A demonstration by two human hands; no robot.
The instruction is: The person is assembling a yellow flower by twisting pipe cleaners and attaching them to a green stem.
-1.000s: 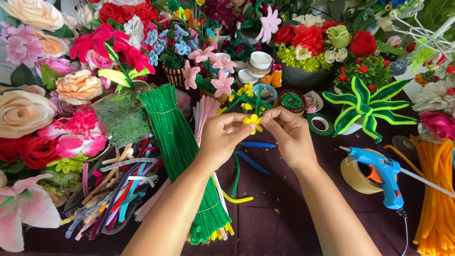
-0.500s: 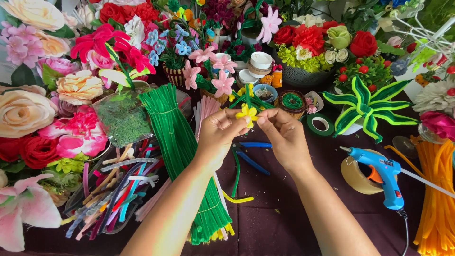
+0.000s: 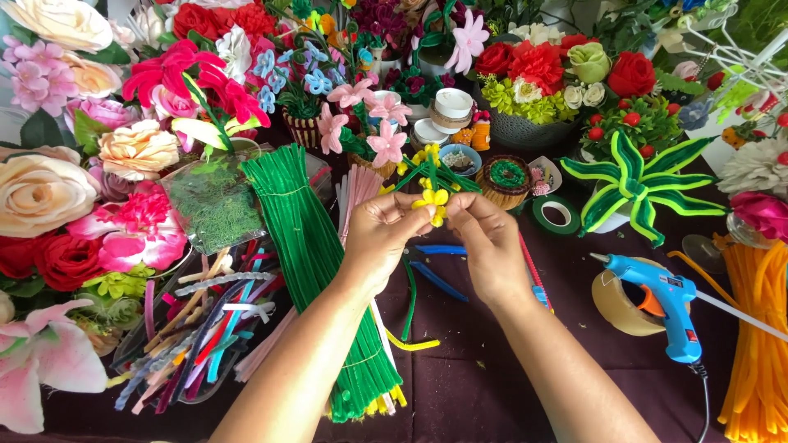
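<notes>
My left hand [image 3: 383, 238] and my right hand [image 3: 487, 242] meet above the middle of the dark maroon table [image 3: 476, 385]. Between their fingertips is a small yellow pipe-cleaner flower [image 3: 432, 202] with a green stem [image 3: 410, 299] hanging down between my wrists. Both hands pinch the flower from either side. Just left of my left hand lies a thick bundle of green pipe cleaners [image 3: 312, 262]. Blue-handled pliers [image 3: 439, 262] rest on the table under my hands.
A blue glue gun [image 3: 661, 303] and a roll of clear tape [image 3: 620, 303] sit at the right, beside orange pipe cleaners [image 3: 759, 344]. Mixed coloured pipe cleaners [image 3: 189, 328] fill a tray at the left. Artificial flowers crowd the back and left; green floral tape [image 3: 556, 215] lies behind.
Both hands have lifted the yellow flower slightly and turned it between the fingers; the flower now faces the camera more. Nothing else on the table has moved.
</notes>
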